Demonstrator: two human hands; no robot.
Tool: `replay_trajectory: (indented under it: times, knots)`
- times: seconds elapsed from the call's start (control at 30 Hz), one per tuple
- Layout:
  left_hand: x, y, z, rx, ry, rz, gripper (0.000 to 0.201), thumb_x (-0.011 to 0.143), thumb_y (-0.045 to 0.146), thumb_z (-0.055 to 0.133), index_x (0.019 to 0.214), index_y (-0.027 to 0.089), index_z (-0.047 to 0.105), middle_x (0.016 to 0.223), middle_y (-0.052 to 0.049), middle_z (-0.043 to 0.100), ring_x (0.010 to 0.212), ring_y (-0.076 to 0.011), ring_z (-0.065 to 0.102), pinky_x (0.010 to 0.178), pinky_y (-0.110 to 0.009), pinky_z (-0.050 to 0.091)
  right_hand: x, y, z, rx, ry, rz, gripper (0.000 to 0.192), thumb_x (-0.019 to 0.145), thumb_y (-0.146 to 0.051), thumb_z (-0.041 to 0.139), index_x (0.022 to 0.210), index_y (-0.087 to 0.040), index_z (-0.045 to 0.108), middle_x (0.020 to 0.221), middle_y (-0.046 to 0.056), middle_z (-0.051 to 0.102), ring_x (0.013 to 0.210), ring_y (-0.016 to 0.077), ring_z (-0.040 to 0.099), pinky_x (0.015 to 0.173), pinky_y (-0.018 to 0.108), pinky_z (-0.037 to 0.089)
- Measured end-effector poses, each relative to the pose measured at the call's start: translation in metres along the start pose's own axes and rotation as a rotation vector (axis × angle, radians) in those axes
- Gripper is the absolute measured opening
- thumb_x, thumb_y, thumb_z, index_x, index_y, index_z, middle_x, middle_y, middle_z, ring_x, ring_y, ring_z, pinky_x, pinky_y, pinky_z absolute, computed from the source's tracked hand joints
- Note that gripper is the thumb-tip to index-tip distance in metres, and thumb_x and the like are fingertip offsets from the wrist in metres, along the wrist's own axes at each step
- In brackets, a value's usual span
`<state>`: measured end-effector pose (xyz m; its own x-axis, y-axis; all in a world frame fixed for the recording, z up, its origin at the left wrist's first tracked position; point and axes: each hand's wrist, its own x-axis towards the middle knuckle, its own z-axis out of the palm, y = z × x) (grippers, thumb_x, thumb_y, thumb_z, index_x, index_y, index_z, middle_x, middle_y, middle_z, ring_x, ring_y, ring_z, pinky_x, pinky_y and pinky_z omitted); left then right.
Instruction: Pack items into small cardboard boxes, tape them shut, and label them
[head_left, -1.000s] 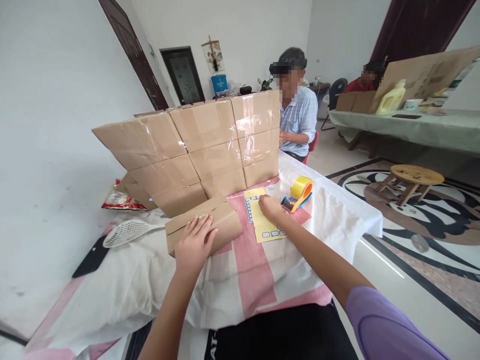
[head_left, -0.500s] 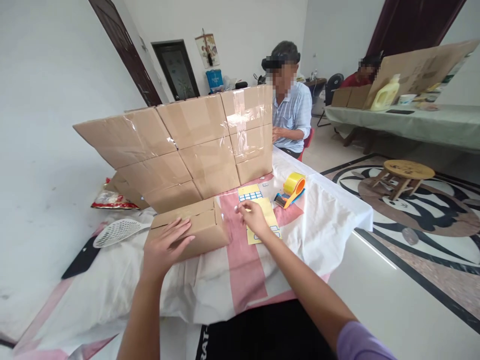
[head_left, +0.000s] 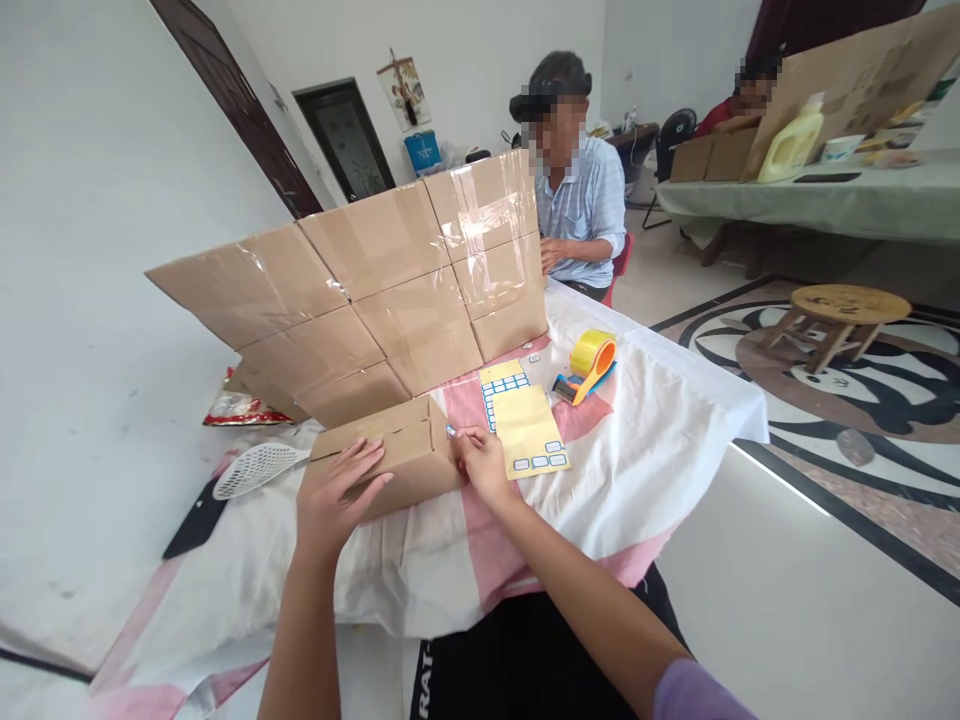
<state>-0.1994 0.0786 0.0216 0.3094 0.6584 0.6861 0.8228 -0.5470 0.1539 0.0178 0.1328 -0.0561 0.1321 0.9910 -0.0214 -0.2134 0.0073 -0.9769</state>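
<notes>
A closed cardboard box (head_left: 416, 428) lies on the table in front of me. Flat on its top and near edge rests my left hand (head_left: 341, 492), fingers spread. At the box's right end, my right hand (head_left: 486, 465) has its fingertips pinched on a small blue-edged label sticker (head_left: 451, 430), close to the end face; whether the sticker touches the cardboard I cannot tell. Just right of that hand lie yellow sticker sheets (head_left: 523, 415) with blue-framed labels, several of them peeled off the front sheet. Behind them stands an orange tape dispenser (head_left: 592, 368) with a yellow roll.
A taped cardboard panel (head_left: 409, 290) rises behind the box. To the left lie a white slotted skimmer (head_left: 251, 470), a dark flat object (head_left: 196, 522) and a red-and-white bag (head_left: 244, 405). A person (head_left: 581, 200) sits beyond the panel. On the floor stands a wooden stool (head_left: 851, 303).
My right hand has moved left with the sticker, from over the yellow sheets to the box's right end. My left hand stays on the box. The view has shifted slightly.
</notes>
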Motion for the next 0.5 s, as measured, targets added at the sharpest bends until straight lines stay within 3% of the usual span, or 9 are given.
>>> replay_trajectory:
  times: [0.1,0.2,0.3,0.4,0.5]
  knots:
    - [0.001,0.002,0.000,0.009,-0.005,-0.008,0.030,0.092,0.035,0.069,0.119,0.023,0.074,0.123,-0.006,0.076,0.126,-0.0279,0.066,0.113,-0.048,0.052,-0.002,0.003,-0.001,-0.032,-0.013,-0.028,0.023,0.089,-0.038,0.052,0.089,-0.020,0.067,0.074,0.004,0.067,0.061,0.0174,0.059,0.060,0.030,0.052]
    - [0.002,0.002,0.001,0.012,0.004,-0.010,0.030,0.092,0.035,0.069,0.119,0.023,0.074,0.123,-0.006,0.076,0.126,-0.0277,0.066,0.113,-0.047,0.051,-0.002,0.003,-0.007,-0.070,-0.033,-0.100,0.020,0.088,-0.027,0.053,0.091,-0.020,0.071,0.096,0.007,0.072,0.090,0.0203,0.067,0.089,0.033,0.054]
    - [0.002,0.001,0.002,0.015,0.015,-0.002,0.029,0.093,0.034,0.069,0.119,0.023,0.074,0.123,-0.006,0.076,0.125,-0.0274,0.066,0.114,-0.047,0.051,-0.003,0.002,-0.016,-0.097,-0.029,-0.161,0.028,0.085,-0.017,0.050,0.099,-0.018,0.075,0.117,0.011,0.069,0.114,0.0216,0.063,0.111,0.036,0.044]
    - [0.001,0.001,0.004,0.010,0.033,0.010,0.030,0.091,0.032,0.070,0.119,0.022,0.074,0.122,-0.007,0.076,0.124,-0.0281,0.067,0.113,-0.048,0.052,-0.004,0.003,-0.020,-0.102,-0.037,-0.197,0.043,0.083,-0.014,0.047,0.118,-0.017,0.071,0.134,0.012,0.063,0.127,0.0226,0.057,0.117,0.039,0.039]
    - [0.001,0.000,0.002,-0.017,0.056,0.031,0.030,0.089,0.030,0.073,0.117,0.021,0.075,0.120,-0.007,0.077,0.122,-0.0294,0.068,0.110,-0.049,0.053,-0.007,0.003,-0.021,-0.098,-0.108,-0.223,0.058,0.081,-0.016,0.052,0.138,-0.023,0.061,0.149,0.007,0.054,0.141,0.0229,0.048,0.121,0.042,0.035]
